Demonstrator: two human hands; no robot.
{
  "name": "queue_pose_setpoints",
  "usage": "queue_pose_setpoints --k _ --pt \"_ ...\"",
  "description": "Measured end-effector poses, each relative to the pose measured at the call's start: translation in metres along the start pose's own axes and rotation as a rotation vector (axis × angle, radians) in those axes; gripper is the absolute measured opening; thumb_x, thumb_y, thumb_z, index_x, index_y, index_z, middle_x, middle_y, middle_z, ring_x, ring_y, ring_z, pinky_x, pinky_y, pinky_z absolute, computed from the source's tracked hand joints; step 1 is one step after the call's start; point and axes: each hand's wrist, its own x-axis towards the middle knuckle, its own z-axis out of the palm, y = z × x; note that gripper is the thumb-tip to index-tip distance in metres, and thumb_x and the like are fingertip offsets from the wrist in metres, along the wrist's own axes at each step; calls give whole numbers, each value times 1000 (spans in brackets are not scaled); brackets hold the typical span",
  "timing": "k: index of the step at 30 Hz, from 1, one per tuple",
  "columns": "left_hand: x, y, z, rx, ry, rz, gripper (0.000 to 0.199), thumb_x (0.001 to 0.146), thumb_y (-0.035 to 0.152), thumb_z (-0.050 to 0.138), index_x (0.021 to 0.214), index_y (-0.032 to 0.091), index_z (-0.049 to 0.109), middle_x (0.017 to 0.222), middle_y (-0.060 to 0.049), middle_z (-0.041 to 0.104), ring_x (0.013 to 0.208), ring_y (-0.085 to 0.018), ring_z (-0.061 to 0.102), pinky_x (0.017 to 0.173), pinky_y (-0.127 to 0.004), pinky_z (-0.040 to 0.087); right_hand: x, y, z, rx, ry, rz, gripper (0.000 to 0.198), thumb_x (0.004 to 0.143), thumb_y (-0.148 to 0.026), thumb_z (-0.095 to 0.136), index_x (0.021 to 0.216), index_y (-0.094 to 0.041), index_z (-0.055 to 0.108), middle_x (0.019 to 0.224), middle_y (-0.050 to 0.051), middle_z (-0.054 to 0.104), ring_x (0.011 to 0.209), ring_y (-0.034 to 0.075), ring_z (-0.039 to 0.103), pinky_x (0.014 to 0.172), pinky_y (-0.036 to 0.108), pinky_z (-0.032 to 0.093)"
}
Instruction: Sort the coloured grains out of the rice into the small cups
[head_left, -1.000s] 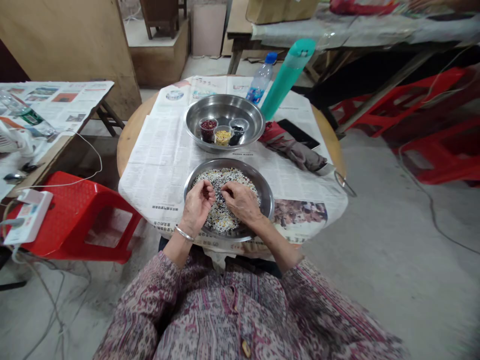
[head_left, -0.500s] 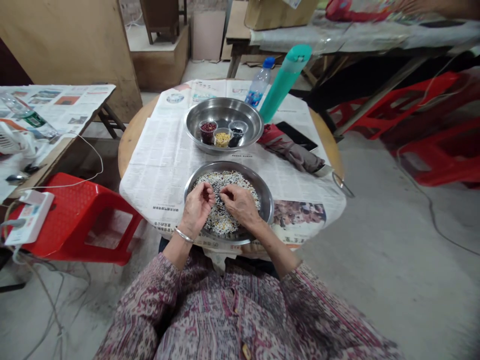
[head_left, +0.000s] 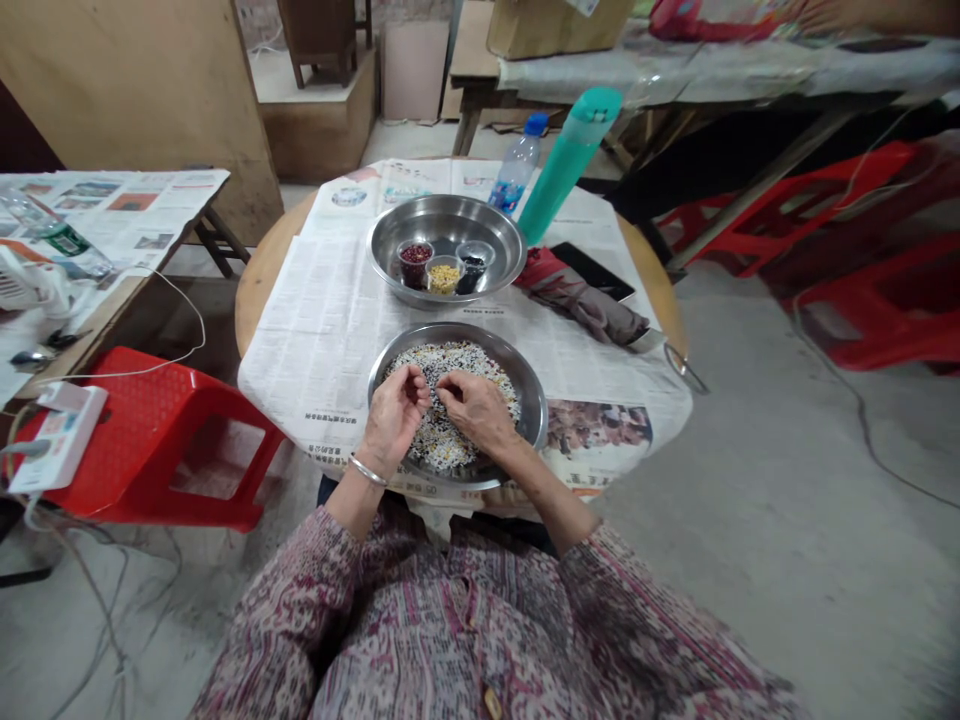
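A steel basin (head_left: 534,400) near the table's front edge holds mixed grains and beans (head_left: 446,440), mostly white with black and yellow bits. Over its left side my left hand (head_left: 397,415) is palm up, its fingers curled in; whatever lies in them is too small to name. My right hand (head_left: 480,410) hovers over the middle with thumb and forefinger pinched; what they grip is hidden. Behind stands a second steel basin (head_left: 390,220) with three clear cups: red beans (head_left: 415,262), yellow beans (head_left: 443,277) and black beans (head_left: 472,265).
Newspaper (head_left: 300,320) covers the round table. At the back stand a water bottle (head_left: 516,165) and a tall teal bottle (head_left: 570,165). A folded umbrella (head_left: 592,305) and a dark phone (head_left: 592,270) lie right. A red stool (head_left: 157,440) with a power strip (head_left: 64,440) stands left.
My right hand has shifted very slightly left toward my left hand. Otherwise both hands and the basins look the same.
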Motion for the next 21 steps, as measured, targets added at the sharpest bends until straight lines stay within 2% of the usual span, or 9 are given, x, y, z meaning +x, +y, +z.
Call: queue_pose_setpoints --k 6,9,15,21 --pt "0 0 0 0 0 -12 22 97 17 53 77 11 61 62 2 55 53 -4 49 52 -15 37 0 1 -2 3 24 -40 18 87 -23 51 83 -21 69 83 6 72 76 20 60 72 30 41" --pt "1 0 -1 9 3 -9 19 94 19 59 77 11 61 62 2 54 53 -4 49 51 -15 36 1 0 -5 90 20 10 19 86 -26 51 80 -21 69 74 3 69 67 17 57 67 29 40" --pt "3 -2 -1 20 67 11 18 94 16 57 78 11 64 66 1 59 58 -4 54 59 -15 44 1 -10 -14 288 41 47 19 85 -31 53 76 -20 67 65 0 63 58 14 52 61 28 40" --pt "1 -2 2 68 93 -14 24 97 16 52 80 10 67 66 -1 63 59 -6 57 60 -17 46 -3 -23 -22 347 106 -35 17 87 -30 54 77 -21 65 68 0 65 58 14 53 62 28 41"
